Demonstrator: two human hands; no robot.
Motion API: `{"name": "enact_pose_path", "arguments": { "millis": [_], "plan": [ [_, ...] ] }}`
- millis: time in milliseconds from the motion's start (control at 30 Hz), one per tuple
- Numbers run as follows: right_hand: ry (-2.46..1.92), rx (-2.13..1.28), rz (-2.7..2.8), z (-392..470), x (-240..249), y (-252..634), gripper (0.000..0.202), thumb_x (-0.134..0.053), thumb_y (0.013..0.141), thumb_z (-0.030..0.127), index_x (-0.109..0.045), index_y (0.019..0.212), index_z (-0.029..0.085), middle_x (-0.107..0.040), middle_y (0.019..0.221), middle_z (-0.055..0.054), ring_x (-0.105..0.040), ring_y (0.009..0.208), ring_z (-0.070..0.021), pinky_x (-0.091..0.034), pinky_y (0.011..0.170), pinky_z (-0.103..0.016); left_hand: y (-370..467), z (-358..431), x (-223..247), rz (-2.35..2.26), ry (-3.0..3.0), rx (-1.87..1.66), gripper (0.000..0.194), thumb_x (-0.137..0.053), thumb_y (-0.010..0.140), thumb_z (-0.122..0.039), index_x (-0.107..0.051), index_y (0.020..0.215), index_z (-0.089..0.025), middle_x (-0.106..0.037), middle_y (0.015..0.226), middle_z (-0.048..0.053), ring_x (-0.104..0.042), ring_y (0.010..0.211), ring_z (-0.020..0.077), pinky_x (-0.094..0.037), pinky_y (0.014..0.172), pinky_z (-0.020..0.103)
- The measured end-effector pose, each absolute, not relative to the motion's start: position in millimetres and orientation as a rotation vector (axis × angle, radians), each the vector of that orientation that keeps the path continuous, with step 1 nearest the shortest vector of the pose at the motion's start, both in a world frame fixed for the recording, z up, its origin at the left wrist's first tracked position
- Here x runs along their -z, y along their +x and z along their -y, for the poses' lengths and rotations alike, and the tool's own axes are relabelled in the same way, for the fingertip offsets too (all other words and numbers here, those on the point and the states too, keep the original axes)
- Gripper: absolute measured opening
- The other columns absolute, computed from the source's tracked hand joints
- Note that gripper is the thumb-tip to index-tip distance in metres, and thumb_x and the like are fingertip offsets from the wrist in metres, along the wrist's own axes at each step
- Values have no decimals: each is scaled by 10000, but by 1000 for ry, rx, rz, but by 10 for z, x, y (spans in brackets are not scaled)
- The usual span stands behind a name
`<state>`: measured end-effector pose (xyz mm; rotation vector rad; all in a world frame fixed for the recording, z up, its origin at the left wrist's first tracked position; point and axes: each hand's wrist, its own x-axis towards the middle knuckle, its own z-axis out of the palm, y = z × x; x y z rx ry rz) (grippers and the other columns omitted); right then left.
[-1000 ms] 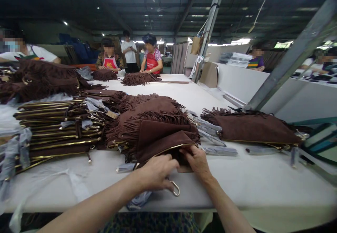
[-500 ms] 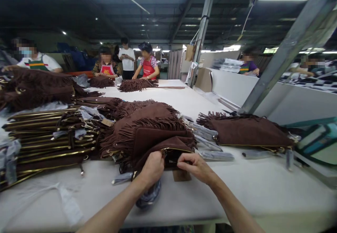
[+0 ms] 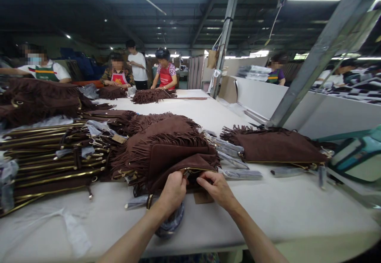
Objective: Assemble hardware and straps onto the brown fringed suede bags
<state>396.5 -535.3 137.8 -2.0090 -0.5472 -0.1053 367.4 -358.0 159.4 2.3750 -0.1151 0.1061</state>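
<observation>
In front of me lies a dark brown bag, its zipped mouth partly open toward me, on top of a pile of fringed brown bags. My left hand is closed on the bag's edge at the left end of the opening, beside the gold zipper. At the right side of the opening my right hand pinches the bag's edge, thumb and forefinger together. The bag's inside is mostly dark and hidden. A brown tag hangs below the opening between my hands. Under my left wrist sits a plastic-wrapped dark roll.
Stacked bags with gold zippers fill the left. A fringed bag lies to the right, with plastic-wrapped straps nearby. A metal post rises from the right side of the white table. Several co-workers stand beyond it.
The view has shifted slightly. My right hand has come a little closer to my left at the bag's opening; my left hand keeps its hold. Co-workers have moved slightly.
</observation>
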Motion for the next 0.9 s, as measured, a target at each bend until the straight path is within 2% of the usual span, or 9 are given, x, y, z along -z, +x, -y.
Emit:
{"name": "enact_pose_path", "arguments": {
  "millis": [233, 333, 400, 467, 533, 600, 667, 800, 900],
  "plan": [
    [-1993, 118, 548, 5345, -1346, 3968, 231, -579, 833, 342, -690, 698, 191, -683, 679, -13, -609, 671, -177, -442, 657, -271, 3609, 3619, -1566, 177, 2276, -121, 322, -432, 817, -39, -652, 1026, -146, -712, 922, 82, -654, 923, 219, -469, 880, 309],
    [-1986, 127, 550, 5339, -1325, 3970, 228, -583, 828, 341, -696, 701, 190, -697, 692, -18, -620, 678, -182, -446, 656, -271, 3598, 3650, -1543, 236, 2095, -155, 335, -486, 804, -112, -644, 1094, -169, -708, 1022, 71, -631, 999, 224, -462, 925, 321],
    [-1984, 131, 554, 5336, -1307, 3970, 225, -584, 831, 342, -703, 713, 192, -703, 699, -18, -623, 680, -182, -447, 657, -271, 3614, 3666, -1517, 172, 1949, -61, 276, -486, 847, -244, -664, 1038, -153, -708, 950, 74, -644, 844, 224, -509, 778, 318],
    [-1987, 132, 561, 5331, -1296, 3970, 229, -587, 838, 344, -706, 710, 195, -702, 693, -16, -620, 673, -179, -443, 655, -272, 3652, 3680, -1481, 80, 1805, 41, 343, -447, 877, -369, -678, 980, -137, -697, 840, 68, -610, 666, 205, -497, 622, 307],
    [-1995, 130, 568, 5326, -1301, 3970, 233, -600, 842, 348, -705, 695, 200, -692, 674, -11, -612, 660, -176, -437, 648, -274, 3701, 3695, -1445, 71, 1715, 3, 358, -467, 864, -401, -697, 933, -135, -695, 826, 63, -608, 696, 207, -491, 678, 316],
    [-2002, 131, 580, 5327, -1329, 3967, 226, -613, 841, 343, -704, 686, 206, -684, 663, -7, -609, 654, -174, -435, 643, -275, 3746, 3710, -1425, 103, 1699, -109, 286, -535, 823, -364, -719, 849, -146, -702, 838, 52, -612, 815, 220, -462, 815, 322],
    [-2010, 138, 599, 5339, -1373, 3958, 197, -610, 845, 323, -709, 712, 215, -689, 679, -5, -617, 668, -176, -448, 657, -279, 3773, 3719, -1432, 103, 1677, -167, 229, -584, 780, -331, -724, 768, -151, -699, 814, 40, -601, 846, 217, -431, 860, 312],
    [-1899, 120, 539, 5394, -1460, 3900, 198, -537, 898, 345, -694, 912, 226, -717, 790, -25, -676, 751, -198, -523, 676, -297, 3775, 3691, -1532, -34, 1419, -77, 216, -661, 710, -356, -699, 707, -144, -646, 710, 13, -548, 683, 144, -429, 689, 246],
    [-1669, 82, 449, 5437, -1499, 3827, 207, -596, 883, 399, -651, 974, 221, -723, 929, -56, -699, 866, -214, -573, 761, -327, 3759, 3637, -1622, -122, 1262, -5, 251, -731, 647, -374, -667, 657, -131, -588, 644, -5, -456, 567, 87, -345, 525, 193]
  ]
}}
